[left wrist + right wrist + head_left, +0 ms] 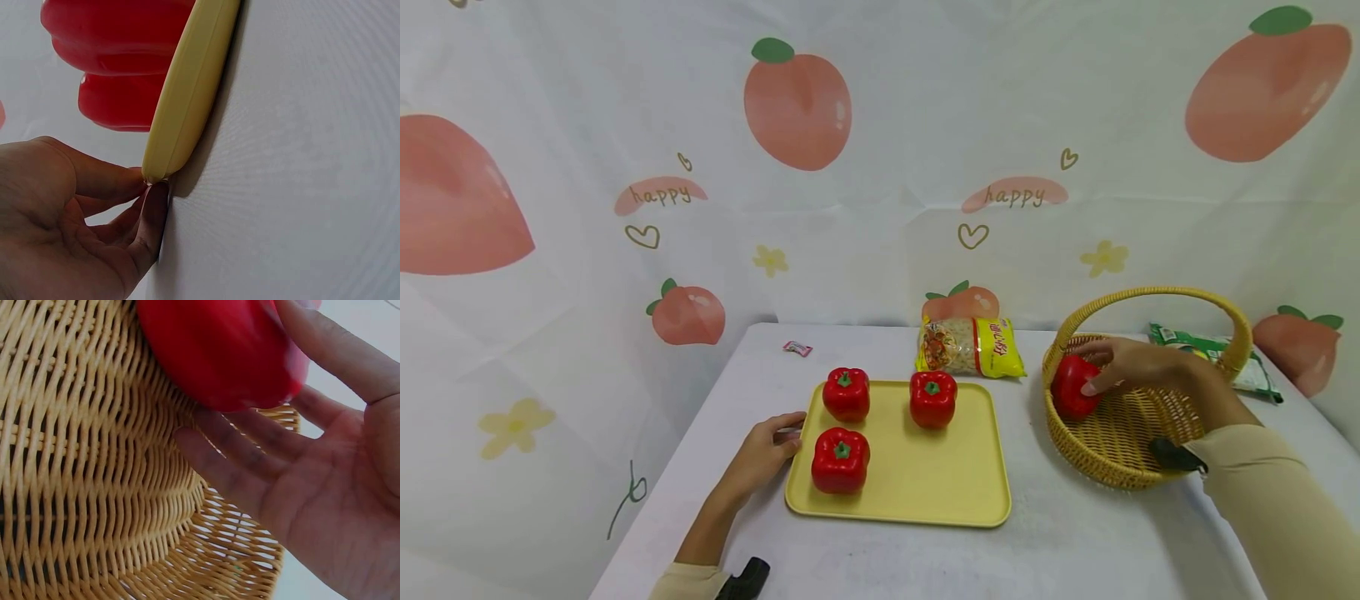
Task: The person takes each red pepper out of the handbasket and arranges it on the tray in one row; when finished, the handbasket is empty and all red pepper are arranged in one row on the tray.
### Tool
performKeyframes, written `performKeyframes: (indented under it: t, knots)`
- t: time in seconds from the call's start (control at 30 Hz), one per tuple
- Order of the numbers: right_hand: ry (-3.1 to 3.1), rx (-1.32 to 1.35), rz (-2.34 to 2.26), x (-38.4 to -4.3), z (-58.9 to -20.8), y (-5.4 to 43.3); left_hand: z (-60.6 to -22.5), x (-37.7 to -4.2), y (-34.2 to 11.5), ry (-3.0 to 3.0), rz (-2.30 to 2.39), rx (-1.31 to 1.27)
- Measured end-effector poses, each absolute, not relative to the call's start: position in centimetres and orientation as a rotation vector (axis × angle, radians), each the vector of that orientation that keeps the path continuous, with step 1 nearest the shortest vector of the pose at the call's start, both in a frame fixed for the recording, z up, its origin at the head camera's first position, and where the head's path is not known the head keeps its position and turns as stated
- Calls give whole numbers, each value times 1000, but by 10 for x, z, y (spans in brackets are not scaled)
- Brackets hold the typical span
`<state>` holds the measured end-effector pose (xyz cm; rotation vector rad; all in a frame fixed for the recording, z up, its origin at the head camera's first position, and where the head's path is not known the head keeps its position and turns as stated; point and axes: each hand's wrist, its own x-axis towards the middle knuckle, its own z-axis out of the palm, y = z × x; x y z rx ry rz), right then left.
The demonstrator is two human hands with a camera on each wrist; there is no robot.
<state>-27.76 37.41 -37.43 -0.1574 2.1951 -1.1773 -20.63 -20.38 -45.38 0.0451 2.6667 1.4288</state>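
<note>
On a yellow tray (925, 479) stand three red bell peppers: one at the back left (847, 396), one at the back middle (933, 402) and one at the front left (841, 462). My left hand (761, 452) pinches the tray's left edge, thumb above and fingers below in the left wrist view. Inside a wicker basket (1093, 460) on the right, my right hand (1138, 364) holds another red bell pepper (219, 350) near the basket's left wall. Its thumb lies on one side of that pepper and its fingers reach round beneath, partly hidden.
A yellow food packet (962, 347) lies behind the tray, and a green packet (1258, 375) behind the basket. A small pink wrapped sweet (797, 348) is at the back left. The basket's tall handle (1150, 293) arches over the right hand. A printed curtain hangs behind the table.
</note>
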Motion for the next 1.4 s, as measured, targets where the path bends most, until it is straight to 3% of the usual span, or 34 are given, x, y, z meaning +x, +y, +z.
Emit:
performKeyframes:
  t: [0.67, 1.0, 1.4]
  knots:
    - [2359, -210, -1106, -266, -364, 367, -453, -206, -204, 2672, 1427, 76]
    - [2627, -251, -966, -234, -336, 364, -454, -207, -205, 2673, 1424, 59]
    - [2903, -289, -898, -176, -339, 370, -455, -206, -205, 2668, 1422, 39]
